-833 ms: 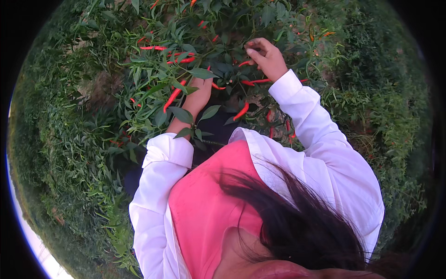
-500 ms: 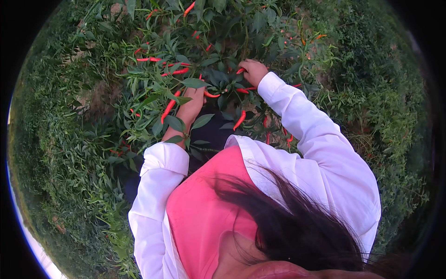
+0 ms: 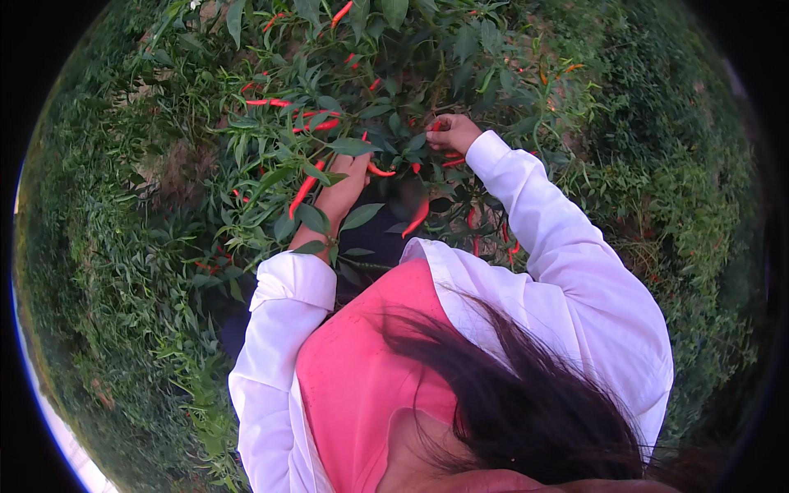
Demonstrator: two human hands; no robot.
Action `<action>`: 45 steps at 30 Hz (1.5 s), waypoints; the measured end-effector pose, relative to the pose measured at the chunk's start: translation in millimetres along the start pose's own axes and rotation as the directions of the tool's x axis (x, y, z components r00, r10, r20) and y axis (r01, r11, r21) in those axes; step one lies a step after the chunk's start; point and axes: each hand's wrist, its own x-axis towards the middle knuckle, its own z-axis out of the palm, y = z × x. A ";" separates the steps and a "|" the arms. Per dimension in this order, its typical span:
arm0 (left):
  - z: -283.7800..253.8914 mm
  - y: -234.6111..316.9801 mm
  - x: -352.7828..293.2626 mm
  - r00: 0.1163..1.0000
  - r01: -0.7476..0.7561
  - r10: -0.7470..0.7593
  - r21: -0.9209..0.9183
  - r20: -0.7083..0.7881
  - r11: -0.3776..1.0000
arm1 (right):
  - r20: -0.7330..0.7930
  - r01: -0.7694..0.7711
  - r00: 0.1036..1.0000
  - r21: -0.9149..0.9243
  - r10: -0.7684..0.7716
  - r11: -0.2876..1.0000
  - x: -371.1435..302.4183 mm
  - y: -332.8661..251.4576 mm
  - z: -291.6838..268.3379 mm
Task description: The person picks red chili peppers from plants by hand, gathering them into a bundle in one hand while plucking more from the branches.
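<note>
My right hand (image 3: 457, 132) is among the leaves of a chilli plant, thumb and fingers pinched on a red chilli (image 3: 436, 126). More red chillies (image 3: 453, 162) hang just under that hand. To its left, my left hand (image 3: 348, 174) is closed and partly covered by leaves. A red chilli (image 3: 380, 171) sticks out from its fingers, and another red tip shows above them. Beside the left wrist hangs a long red chilli (image 3: 303, 195). Between my forearms a large red chilli (image 3: 417, 218) dangles.
Several red chillies (image 3: 319, 126) hang on the branches left of and beyond my hands. An orange chilli (image 3: 570, 68) shows at the far right. Dense green plants (image 3: 107, 271) stand on both sides, with patches of bare soil (image 3: 182, 177) between them.
My right hand has shifted slightly right and turned, its fingers now pinched on the chilli more visibly. The dangling chilli between my arms has swung a little. My left hand has barely moved.
</note>
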 end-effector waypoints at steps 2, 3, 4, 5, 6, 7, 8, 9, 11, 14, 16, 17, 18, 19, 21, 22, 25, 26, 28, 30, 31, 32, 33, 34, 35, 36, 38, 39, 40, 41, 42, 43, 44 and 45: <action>-2.0 -0.2 0.3 1.000 0.018 -0.018 -0.041 0.012 0.999 | -0.009 -0.051 0.999 0.085 0.052 0.995 -5.8 0.6 0.9; -2.3 -0.2 1.5 1.000 0.005 -0.003 -0.078 0.021 0.997 | -0.031 -0.094 0.995 0.129 0.098 0.987 -9.2 0.1 1.6; -2.5 -0.6 2.9 0.999 0.034 -0.034 -0.050 0.017 0.998 | -0.050 -0.120 0.991 0.120 0.127 0.985 -12.6 -1.1 3.4; -2.1 -1.1 4.4 0.999 0.042 -0.041 -0.041 0.015 0.998 | 0.044 -0.089 0.996 0.194 0.082 0.977 -16.0 -3.0 5.6; -1.8 -1.7 6.0 0.999 0.028 -0.027 -0.043 0.018 0.999 | 0.072 -0.091 0.994 0.247 0.076 0.965 -19.5 -6.5 7.0; -1.3 -2.3 8.1 0.999 0.048 -0.047 -0.065 0.013 0.997 | 0.105 -0.077 0.993 0.304 0.047 0.949 -22.4 -11.5 7.7; -0.6 -3.3 9.1 0.999 0.049 -0.048 -0.098 0.016 0.994 | 0.104 -0.053 0.994 0.323 0.020 0.945 -25.5 -17.0 8.2; -0.2 -3.6 11.3 0.998 0.068 -0.066 -0.122 0.021 0.990 | 0.100 -0.002 0.994 0.349 -0.035 0.937 -28.1 -23.7 7.2; -0.1 -4.1 13.3 0.997 0.075 -0.074 -0.139 0.007 0.987 | 0.032 0.067 0.996 0.329 -0.082 0.942 -32.7 -40.6 -2.7; -0.6 -5.3 12.3 0.994 0.111 -0.112 -0.160 0.006 0.981 | -0.252 0.006 0.967 0.085 0.016 0.996 -45.3 -56.4 -28.5; -0.8 -6.1 10.4 0.996 0.089 -0.090 -0.222 0.007 0.971 | -0.075 0.211 0.958 -0.467 -0.277 0.859 -52.6 -50.7 -32.2; -0.8 -6.2 9.5 0.995 0.096 -0.095 -0.214 0.017 0.972 | 0.007 0.261 0.935 -0.691 -0.355 0.674 -55.9 -46.0 -32.2; -1.0 -6.2 9.0 0.995 0.101 -0.097 -0.204 0.028 0.974 | 0.139 0.355 0.868 -0.846 -0.477 0.398 -57.3 -40.0 -29.4; -1.1 -5.8 8.9 0.996 0.085 -0.079 -0.200 0.038 0.976 | 0.172 0.318 0.882 -0.904 -0.439 0.285 -57.9 -34.8 -25.9; -1.8 -5.4 7.7 0.992 0.117 -0.107 -0.201 0.061 0.973 | 0.299 0.302 0.877 -0.952 -0.377 -0.052 -55.9 -31.2 -23.2; -2.5 -5.3 6.6 0.991 0.127 -0.114 -0.207 0.074 0.970 | 0.330 0.314 0.874 -0.944 -0.357 -0.104 -54.0 -31.5 -22.6; -4.5 -5.7 3.9 0.992 0.104 -0.087 -0.210 0.089 0.972 | 0.407 0.352 0.855 -0.911 -0.321 -0.215 -46.1 -36.4 -24.3; -4.4 -6.2 3.2 0.993 0.090 -0.071 -0.206 0.097 0.974 | 0.419 0.359 0.844 -0.905 -0.335 -0.229 -43.9 -37.1 -25.2; -3.6 -7.1 3.5 0.993 0.108 -0.092 -0.249 0.076 0.962 | 0.417 0.382 0.836 -0.909 -0.356 -0.169 -39.1 -35.6 -25.4; -3.0 -8.1 4.8 0.992 0.109 -0.088 -0.285 0.085 0.952 | 0.386 0.405 0.855 -0.914 -0.346 -0.017 -34.9 -29.9 -21.7; -2.8 -8.8 5.3 0.991 0.107 -0.079 -0.298 0.103 0.949 | 0.389 0.427 0.843 -0.904 -0.372 0.022 -34.0 -26.3 -19.0; -3.2 -9.4 5.4 0.991 0.103 -0.070 -0.311 0.113 0.945 | 0.381 0.437 0.844 -0.896 -0.378 0.074 -34.4 -22.6 -15.7; -3.7 -10.2 5.3 0.991 0.095 -0.061 -0.314 0.117 0.945 | 0.367 0.443 0.847 -0.887 -0.385 0.130 -35.0 -19.8 -12.0; -4.3 -11.0 5.3 0.992 0.083 -0.048 -0.317 0.116 0.945 | 0.354 0.435 0.858 -0.886 -0.371 0.161 -36.3 -18.6 -8.6; -4.9 -11.7 5.2 0.991 0.083 -0.044 -0.318 0.126 0.944 | 0.373 0.497 0.833 -0.830 -0.409 0.254 -37.3 -19.2 -5.4; -5.9 -12.3 5.5 0.992 0.067 -0.032 -0.301 0.122 0.951 | 0.372 0.538 0.817 -0.768 -0.441 0.348 -38.3 -21.5 -2.1; -7.0 -13.5 6.1 0.991 0.065 -0.033 -0.262 0.126 0.963 | 0.328 0.552 0.814 -0.693 -0.480 0.463 -40.4 -30.8 2.9; -6.8 -14.4 6.3 0.991 0.073 -0.040 -0.274 0.125 0.959 | 0.288 0.529 0.827 -0.691 -0.483 0.493 -41.0 -37.9 3.1; -6.8 -14.8 7.2 0.992 0.080 -0.048 -0.280 0.117 0.957 | 0.269 0.552 0.806 -0.665 -0.528 0.504 -42.3 -44.8 3.3; -6.6 -15.2 7.9 0.993 0.078 -0.048 -0.285 0.110 0.955 | 0.169 0.446 0.883 -0.590 -0.438 0.673 -45.4 -49.9 3.6; -6.4 -15.5 8.6 0.993 0.086 -0.055 -0.305 0.109 0.948 | 0.103 0.377 0.922 -0.470 -0.374 0.799 -49.3 -53.9 3.1; -6.2 -15.7 9.1 0.993 0.088 -0.056 -0.324 0.106 0.942 | 0.064 0.327 0.944 -0.316 -0.324 0.891 -52.9 -56.3 3.3; -6.3 -15.9 9.4 0.993 0.091 -0.058 -0.343 0.103 0.935 | 0.081 0.320 0.944 -0.463 -0.321 0.826 -59.6 -55.3 3.6; -6.6 -15.9 9.7 0.993 0.090 -0.058 -0.334 0.104 0.938 | 0.133 0.350 0.931 -0.587 -0.340 0.730 -64.7 -51.5 6.8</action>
